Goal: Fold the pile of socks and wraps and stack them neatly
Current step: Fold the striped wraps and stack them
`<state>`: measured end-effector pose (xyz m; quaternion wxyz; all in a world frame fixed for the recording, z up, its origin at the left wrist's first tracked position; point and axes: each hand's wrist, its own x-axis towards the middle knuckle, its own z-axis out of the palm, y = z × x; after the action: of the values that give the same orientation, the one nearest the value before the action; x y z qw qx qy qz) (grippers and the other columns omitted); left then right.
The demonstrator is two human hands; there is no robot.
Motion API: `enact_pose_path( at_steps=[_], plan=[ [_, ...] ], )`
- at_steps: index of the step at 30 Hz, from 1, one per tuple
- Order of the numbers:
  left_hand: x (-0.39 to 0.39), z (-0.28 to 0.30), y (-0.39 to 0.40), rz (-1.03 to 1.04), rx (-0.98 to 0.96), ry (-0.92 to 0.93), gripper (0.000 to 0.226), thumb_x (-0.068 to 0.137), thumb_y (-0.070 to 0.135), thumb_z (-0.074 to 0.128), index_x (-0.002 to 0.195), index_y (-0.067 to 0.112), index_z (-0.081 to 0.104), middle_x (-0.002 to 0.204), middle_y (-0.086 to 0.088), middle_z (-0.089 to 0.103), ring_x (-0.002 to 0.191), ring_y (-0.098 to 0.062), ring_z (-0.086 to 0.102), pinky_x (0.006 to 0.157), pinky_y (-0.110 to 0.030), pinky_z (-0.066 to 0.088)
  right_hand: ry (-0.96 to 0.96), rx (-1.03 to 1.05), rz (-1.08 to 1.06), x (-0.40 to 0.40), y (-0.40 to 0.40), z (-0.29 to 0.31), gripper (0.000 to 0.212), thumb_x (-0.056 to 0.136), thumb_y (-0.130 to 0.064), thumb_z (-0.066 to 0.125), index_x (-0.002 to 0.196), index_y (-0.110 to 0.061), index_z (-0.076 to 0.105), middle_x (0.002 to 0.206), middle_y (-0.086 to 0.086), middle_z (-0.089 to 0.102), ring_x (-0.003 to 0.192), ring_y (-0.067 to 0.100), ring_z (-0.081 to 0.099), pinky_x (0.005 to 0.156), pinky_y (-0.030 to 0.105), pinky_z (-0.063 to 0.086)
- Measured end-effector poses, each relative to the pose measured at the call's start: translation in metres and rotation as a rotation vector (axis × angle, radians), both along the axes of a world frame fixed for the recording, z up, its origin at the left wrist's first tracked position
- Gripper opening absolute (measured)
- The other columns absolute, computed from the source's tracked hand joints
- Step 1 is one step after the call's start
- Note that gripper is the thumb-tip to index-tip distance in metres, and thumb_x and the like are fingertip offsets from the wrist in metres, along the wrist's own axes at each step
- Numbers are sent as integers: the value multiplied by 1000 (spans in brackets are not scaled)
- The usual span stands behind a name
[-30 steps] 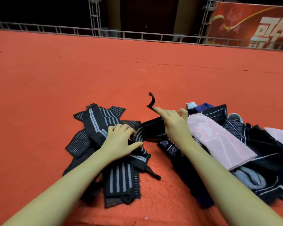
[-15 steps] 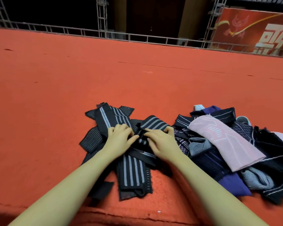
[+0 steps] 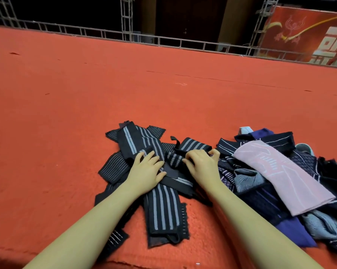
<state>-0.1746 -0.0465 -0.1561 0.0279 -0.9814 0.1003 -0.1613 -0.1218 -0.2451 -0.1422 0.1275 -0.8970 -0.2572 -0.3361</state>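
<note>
A heap of black wraps with grey stripes lies on the red carpet in front of me. My left hand rests flat on that heap, fingers spread. My right hand has its fingers curled on a folded black striped wrap atop the heap; a small black loop sticks up at its far end. To the right lies a loose pile of socks, with a pink sock on top, grey socks and dark purple ones beneath.
Red carpet stretches far ahead and to the left. A metal truss rail borders its far edge, with a red banner at the back right. The carpet's near edge runs just below the wrap heap.
My right hand brought the raised wrap end down from the air and folded it over onto the striped heap. My left hand stayed pressed on the heap.
</note>
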Motion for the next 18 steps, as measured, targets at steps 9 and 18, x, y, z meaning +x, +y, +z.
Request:
enact_pose_path(
  at_steps=[9, 18],
  plan=[
    [4, -10, 0, -102, -160, -137, 19, 80, 38, 60, 78, 22, 69, 97, 6, 70, 110, -30, 63, 98, -47, 26, 190, -204, 182, 3, -5, -9, 50, 86, -58, 42, 109, -22, 67, 127, -5, 62, 116, 11, 58, 92, 39, 16],
    [-6, -21, 5, -70, -121, -173, 42, 85, 43, 42, 90, 21, 78, 97, 2, 74, 106, -25, 65, 101, -47, 23, 120, -355, 120, 1, 5, -24, 66, 81, -65, 35, 101, -13, 71, 114, 3, 68, 108, 20, 64, 93, 42, 22]
  ],
)
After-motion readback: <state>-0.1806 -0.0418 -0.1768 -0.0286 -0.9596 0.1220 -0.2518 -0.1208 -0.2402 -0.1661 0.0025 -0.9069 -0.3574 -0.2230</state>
